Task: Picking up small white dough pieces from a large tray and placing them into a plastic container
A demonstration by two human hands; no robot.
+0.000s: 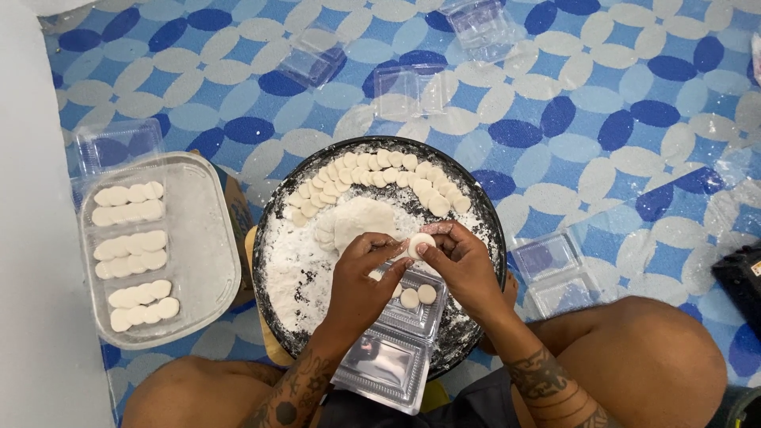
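Note:
My left hand (361, 277) and my right hand (460, 265) meet over a round black tray (273, 218) dusted with white flour. Together they pinch one small white dough disc (420, 244) between the fingertips. Below the hands an open clear plastic clamshell box (392, 361) rests on the tray's near rim, with two dough discs (418, 296) in it. Several more discs (380, 170) lie overlapped in curved rows along the tray's far side, beside a larger lump of dough (361, 222).
A clear rectangular tray (202, 254) at the left holds three rows of dough discs. Empty clear clamshell boxes lie on the blue-and-white patterned floor mat: (119, 143), (313, 55), (412, 91), (479, 28), (555, 269). My bare knees frame the bottom. A dark object (741, 277) sits at the right edge.

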